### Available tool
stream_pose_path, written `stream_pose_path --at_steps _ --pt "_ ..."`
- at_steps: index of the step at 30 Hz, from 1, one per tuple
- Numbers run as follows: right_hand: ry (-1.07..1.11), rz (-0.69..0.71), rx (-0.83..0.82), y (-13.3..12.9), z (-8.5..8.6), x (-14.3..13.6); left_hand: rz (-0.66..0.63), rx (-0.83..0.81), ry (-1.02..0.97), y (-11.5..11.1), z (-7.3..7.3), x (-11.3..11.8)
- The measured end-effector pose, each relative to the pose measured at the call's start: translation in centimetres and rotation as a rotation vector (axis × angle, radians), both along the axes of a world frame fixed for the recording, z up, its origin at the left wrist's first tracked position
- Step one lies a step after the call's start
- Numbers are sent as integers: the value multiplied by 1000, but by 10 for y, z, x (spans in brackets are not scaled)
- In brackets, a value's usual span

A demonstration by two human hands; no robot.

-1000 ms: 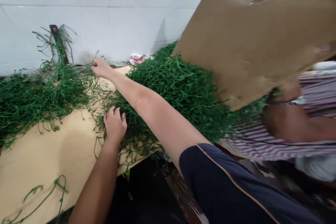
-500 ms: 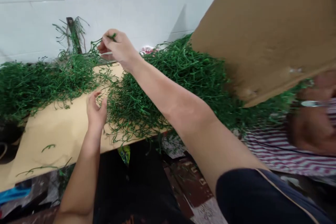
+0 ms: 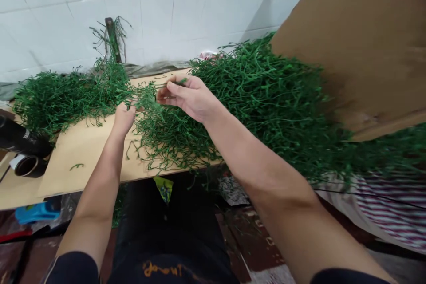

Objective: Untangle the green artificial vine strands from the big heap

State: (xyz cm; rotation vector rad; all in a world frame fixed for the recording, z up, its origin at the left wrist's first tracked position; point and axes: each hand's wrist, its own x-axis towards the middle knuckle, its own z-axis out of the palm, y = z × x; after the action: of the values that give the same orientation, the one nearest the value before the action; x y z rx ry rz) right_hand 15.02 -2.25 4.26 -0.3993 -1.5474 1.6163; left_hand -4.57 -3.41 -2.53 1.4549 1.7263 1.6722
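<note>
My right hand [image 3: 196, 97] pinches a thin green stem [image 3: 181, 82] between thumb and fingers, above the near end of a large heap of tangled green stems [image 3: 253, 88]. My left hand [image 3: 124, 120] is closed at the gap between that heap and a smaller pile of green stems [image 3: 66, 97]; its fingers are curled around some green stems, partly hidden. Loose green strands [image 3: 146, 97] stretch between the two hands. Both piles rest on a tan cardboard sheet [image 3: 89, 142].
An upright dark post [image 3: 113, 40] draped with stems stands against the white tiled wall [image 3: 153, 13]. A big cardboard panel [image 3: 362, 53] leans over the heap on the right. At left are a black bottle [image 3: 20, 135] and a dark cup [image 3: 29, 166]. Striped cloth [image 3: 392, 213] lies lower right.
My right hand has come down and away from the post, toward the heap, still pinching a stem. My left hand has gone from open to closed among the stems. The view has shifted.
</note>
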Motion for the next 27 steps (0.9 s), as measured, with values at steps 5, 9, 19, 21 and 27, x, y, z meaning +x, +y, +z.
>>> stream_pose_path --at_steps 5,9,19,21,27 --pt "-230 32 69 11 -11 43 0 113 -10 -14 12 -5" --pt "-256 110 -89 5 -18 39 -1 234 123 -21 13 9" --pt "-138 -49 -164 -13 -44 -32 0 162 -102 -32 7 32" --pt "-208 -59 5 -18 -45 -32 50 86 -214 -29 10 32" --pt "-360 -127 390 -56 -49 -30 55 35 -270 7 5 5"
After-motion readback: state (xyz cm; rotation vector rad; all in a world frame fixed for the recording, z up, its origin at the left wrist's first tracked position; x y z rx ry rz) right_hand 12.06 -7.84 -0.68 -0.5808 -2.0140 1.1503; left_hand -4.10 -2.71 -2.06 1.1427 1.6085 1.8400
